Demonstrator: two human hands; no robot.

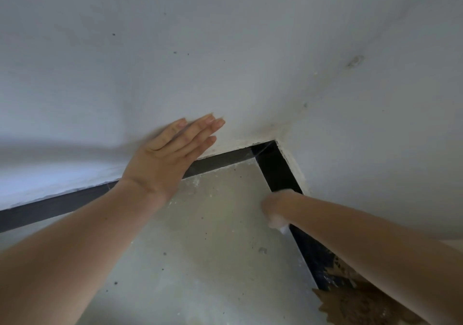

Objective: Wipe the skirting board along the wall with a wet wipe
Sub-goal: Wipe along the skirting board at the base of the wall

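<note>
Corner of room: white wall (225,49), dark skirting (273,166) along both sides, concrete floor (200,237). L hand (165,159) lies flat on wall just above skirting, fingers straight & close together, holding nothing. R hand (278,207) is blurred, bunched round white wipe (283,229), pressed to skirting on right-side wall near the corner; bit of wipe sticks out under hand. Lower right: brown patch (358,304) by skirting, under R forearm.

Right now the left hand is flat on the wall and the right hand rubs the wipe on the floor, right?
Not the floor: the head view shows the right hand pressing the wipe on the skirting board. The left hand is on the wall.
</note>
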